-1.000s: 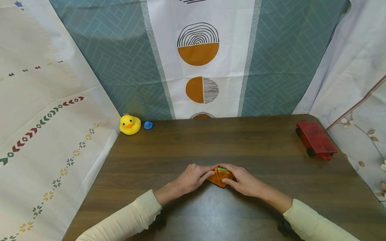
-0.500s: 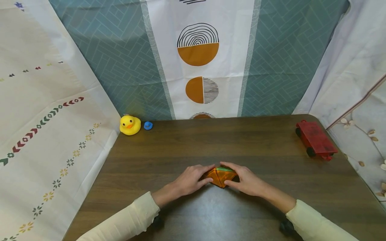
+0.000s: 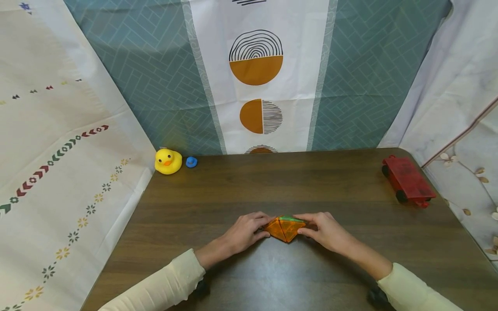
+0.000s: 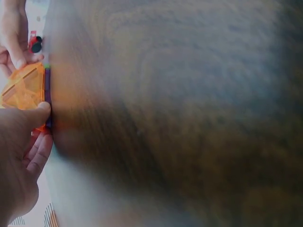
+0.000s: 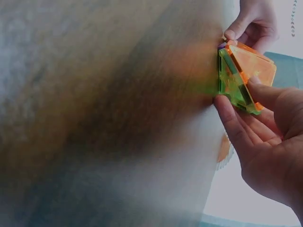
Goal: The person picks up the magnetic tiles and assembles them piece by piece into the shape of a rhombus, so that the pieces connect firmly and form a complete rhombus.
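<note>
Between my hands, at the middle of the table, stands a small shape of translucent triangular magnetic tiles (image 3: 285, 230). Its near faces are orange, and a green tile (image 5: 230, 78) shows on its right side. A purple strip (image 4: 48, 90) lies along its base on the tabletop. From the left, my left hand (image 3: 243, 233) pinches the shape's side with thumb and fingers; its thumb lies on the orange face. My right hand (image 3: 327, 231) holds the right end, thumb on an orange tile and fingers beside the green one. Some fingertips are hidden behind the tiles.
A yellow rubber duck (image 3: 168, 161) and a small blue duck (image 3: 191, 162) sit at the table's back left corner. On the far right stands a red toy wagon (image 3: 408, 179) with black wheels. Patterned cloths (image 3: 350, 77) hang around the table (image 3: 218, 185).
My right hand has shifted right and my left hand slightly left, so more of the orange tiles shows between them. The tile shape stays in about the same place.
</note>
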The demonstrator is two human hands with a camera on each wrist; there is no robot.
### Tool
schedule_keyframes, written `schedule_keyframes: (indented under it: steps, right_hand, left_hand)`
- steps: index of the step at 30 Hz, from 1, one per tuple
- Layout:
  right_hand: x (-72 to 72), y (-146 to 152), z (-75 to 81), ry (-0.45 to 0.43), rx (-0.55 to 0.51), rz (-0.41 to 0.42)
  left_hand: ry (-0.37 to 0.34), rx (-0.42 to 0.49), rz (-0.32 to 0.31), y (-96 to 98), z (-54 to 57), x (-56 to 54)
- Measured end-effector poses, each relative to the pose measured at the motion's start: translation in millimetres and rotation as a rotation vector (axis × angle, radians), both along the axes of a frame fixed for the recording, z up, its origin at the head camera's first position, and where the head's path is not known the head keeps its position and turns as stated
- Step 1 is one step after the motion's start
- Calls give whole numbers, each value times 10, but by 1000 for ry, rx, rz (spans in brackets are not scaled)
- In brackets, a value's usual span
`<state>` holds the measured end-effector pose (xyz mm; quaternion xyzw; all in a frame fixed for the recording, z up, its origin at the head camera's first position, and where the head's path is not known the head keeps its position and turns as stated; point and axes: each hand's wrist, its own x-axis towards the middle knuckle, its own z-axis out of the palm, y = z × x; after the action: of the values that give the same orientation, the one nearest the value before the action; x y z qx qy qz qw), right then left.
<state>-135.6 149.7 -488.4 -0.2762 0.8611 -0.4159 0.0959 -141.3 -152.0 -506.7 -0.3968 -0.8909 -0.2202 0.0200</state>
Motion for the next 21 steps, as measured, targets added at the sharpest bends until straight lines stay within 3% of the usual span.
schedule_keyframes:
  steps: [14,21]
  right_hand:
    - [21,-29,30,66,7,-22]
    - [12,-2,14,43,2,-36]
  left_hand:
    - [-21,12,26,1,32,0]
    - [-34,7,41,-3,37,6]
